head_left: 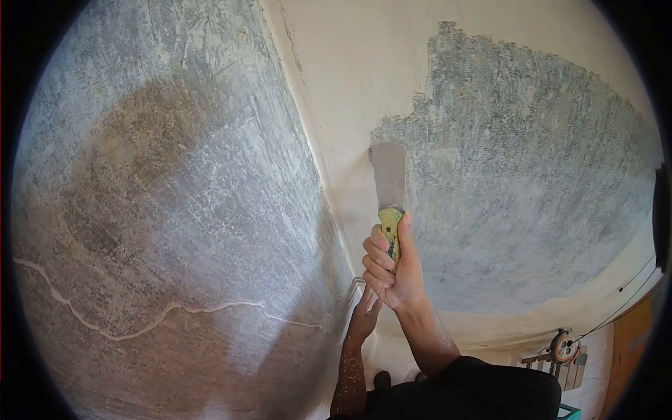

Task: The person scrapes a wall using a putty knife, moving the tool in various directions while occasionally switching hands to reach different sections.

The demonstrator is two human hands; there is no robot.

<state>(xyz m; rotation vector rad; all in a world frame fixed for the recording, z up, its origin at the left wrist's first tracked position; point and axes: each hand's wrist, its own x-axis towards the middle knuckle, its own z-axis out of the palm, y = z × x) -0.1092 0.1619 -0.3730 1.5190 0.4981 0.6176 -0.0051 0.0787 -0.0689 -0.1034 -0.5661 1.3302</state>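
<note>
My right hand is wrapped round the yellow-green handle of a paint scraper, with the thumb laid along it. The scraper's wide metal blade points up and lies over the left edge of a grey scraped patch on the cream-coated wall. Lower down, near the corner between the two walls, is my left hand, its fingers stretched upward and holding nothing that shows. White flecks dot both forearms.
The left wall is scraped grey, with a wavy pale line across its lower part. A cable reel sits at the lower right beside wooden slats. A dark shoe shows below.
</note>
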